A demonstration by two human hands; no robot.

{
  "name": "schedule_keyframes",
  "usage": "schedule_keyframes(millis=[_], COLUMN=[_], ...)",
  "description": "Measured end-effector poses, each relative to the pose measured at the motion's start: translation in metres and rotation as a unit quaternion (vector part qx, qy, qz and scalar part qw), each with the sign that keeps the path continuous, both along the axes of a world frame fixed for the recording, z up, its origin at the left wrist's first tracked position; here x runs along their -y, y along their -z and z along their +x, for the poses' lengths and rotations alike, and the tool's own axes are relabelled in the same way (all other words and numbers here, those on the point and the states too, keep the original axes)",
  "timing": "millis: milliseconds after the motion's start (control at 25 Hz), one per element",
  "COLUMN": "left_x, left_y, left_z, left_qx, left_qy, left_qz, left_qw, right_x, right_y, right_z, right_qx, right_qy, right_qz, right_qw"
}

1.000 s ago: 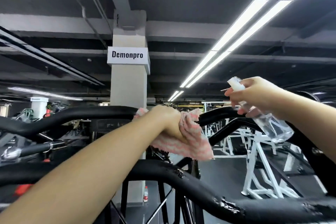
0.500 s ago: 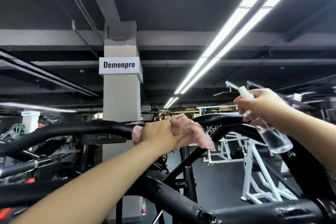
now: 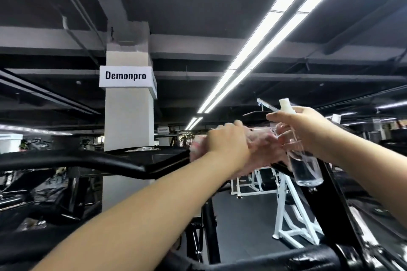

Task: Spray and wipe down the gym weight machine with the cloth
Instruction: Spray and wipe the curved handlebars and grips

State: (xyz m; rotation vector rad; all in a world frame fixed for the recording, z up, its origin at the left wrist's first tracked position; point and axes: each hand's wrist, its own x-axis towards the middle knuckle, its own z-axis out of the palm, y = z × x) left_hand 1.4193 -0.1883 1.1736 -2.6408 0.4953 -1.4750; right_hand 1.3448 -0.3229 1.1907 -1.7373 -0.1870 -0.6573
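The black weight machine has a curved upper bar (image 3: 92,161) running left to right across the middle of the view. My left hand (image 3: 229,141) grips a pink and white cloth (image 3: 262,152) and presses it on that bar, right of centre. My right hand (image 3: 306,130) holds a clear spray bottle (image 3: 306,167) with a white nozzle, tilted, just to the right of the cloth and close above the bar. Part of the cloth is blurred and partly hidden behind my left hand.
Another thick black bar (image 3: 264,259) of the machine crosses the bottom of the view, with a black upright (image 3: 211,231) under my left forearm. A white pillar (image 3: 128,130) with a sign stands behind. White equipment frames (image 3: 293,215) stand on the dark floor at the right.
My left hand has slid the cloth to the right along the upper bar, up against the spray bottle. The view has tilted further upward, and my right hand has stayed near the bar.
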Motion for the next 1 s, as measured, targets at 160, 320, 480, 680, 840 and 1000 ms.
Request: schedule_keyframes(millis=[160,320,480,680,840,1000], left_x=[0.047,0.028,-0.011,-0.009,-0.035,-0.078], left_y=[-0.009,-0.021,-0.036,-0.022,-0.023,-0.025], left_z=[0.0,-0.01,-0.022,-0.031,-0.025,-0.021], left_qx=[-0.028,-0.169,-0.385,-0.237,-0.203,-0.202], left_qy=[0.051,0.153,0.307,0.321,0.35,0.297], left_qz=[0.042,0.061,-0.009,-0.13,-0.219,-0.231], left_qw=[0.997,0.972,0.87,0.908,0.888,0.904], right_x=[0.0,-0.001,-0.013,-0.039,-0.042,-0.031], right_y=[-0.007,-0.005,-0.001,-0.002,0.022,0.051], right_z=[-0.011,-0.002,0.005,0.016,0.041,0.067], right_qx=[-0.009,0.034,0.087,0.15,0.199,0.309], right_qy=[-0.102,-0.097,-0.121,-0.141,-0.058,0.206], right_qz=[0.004,0.053,0.054,0.138,-0.024,-0.503], right_qw=[0.995,0.993,0.987,0.969,0.978,0.781])
